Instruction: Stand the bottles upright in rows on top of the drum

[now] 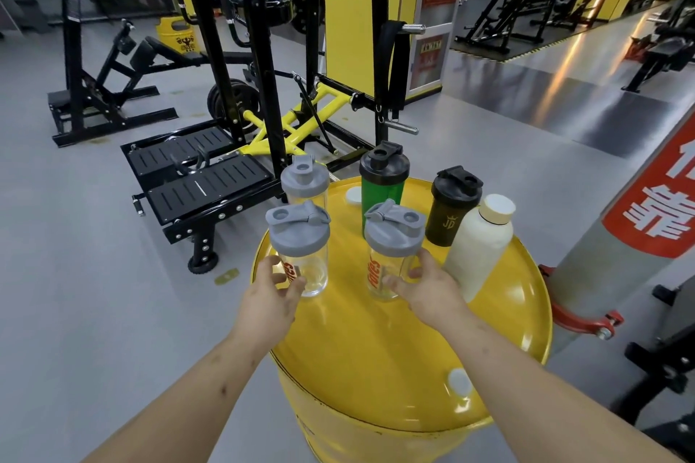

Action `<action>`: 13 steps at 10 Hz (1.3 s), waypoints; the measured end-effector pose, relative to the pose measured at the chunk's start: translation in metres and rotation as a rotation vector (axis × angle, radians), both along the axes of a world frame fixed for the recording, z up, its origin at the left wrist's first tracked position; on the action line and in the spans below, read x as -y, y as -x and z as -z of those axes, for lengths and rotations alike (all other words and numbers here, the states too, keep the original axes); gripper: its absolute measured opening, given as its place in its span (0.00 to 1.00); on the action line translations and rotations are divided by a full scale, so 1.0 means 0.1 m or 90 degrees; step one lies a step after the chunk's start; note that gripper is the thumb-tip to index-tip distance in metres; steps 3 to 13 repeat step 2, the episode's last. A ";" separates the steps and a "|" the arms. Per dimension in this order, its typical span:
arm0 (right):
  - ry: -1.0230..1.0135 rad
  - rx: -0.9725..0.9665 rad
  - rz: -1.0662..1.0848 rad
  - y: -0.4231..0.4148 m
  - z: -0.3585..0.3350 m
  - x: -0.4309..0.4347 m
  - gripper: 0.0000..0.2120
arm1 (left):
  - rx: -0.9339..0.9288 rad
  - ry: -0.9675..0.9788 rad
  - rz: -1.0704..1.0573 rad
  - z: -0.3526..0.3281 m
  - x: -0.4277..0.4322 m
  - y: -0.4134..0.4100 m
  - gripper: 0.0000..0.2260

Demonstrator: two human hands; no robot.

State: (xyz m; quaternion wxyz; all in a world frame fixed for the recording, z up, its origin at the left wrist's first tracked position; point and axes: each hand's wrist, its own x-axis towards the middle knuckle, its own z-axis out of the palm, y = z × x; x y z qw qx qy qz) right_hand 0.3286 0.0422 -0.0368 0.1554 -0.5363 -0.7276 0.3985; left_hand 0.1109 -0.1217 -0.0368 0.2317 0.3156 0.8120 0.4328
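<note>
Left hand [273, 291] curled round left clear bottle [301, 259], right hand [427, 288] round right clear bottle [389, 263]. Both upright, directly ahead of the fingers, on drum [376, 350].

Yellow drum [376, 350] bears green bottle [380, 203], black bottle [447, 225], cream bottle [477, 256], and clear bottles [314, 274] with grey lids.

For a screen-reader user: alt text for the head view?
Left hand grips the left bottle, right hand the right bottle, both clear, upright on a yellow drum. Also standing: third bottle, green bottle, black bottle, white bottle.
</note>
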 end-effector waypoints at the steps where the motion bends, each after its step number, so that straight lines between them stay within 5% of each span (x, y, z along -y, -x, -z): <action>1: 0.002 0.001 -0.002 -0.01 -0.02 0.02 0.41 | 0.008 0.008 -0.001 0.01 0.04 0.00 0.26; 13: 0.003 0.022 0.010 0.00 -0.05 0.05 0.43 | -0.014 0.037 -0.016 0.03 0.07 0.01 0.25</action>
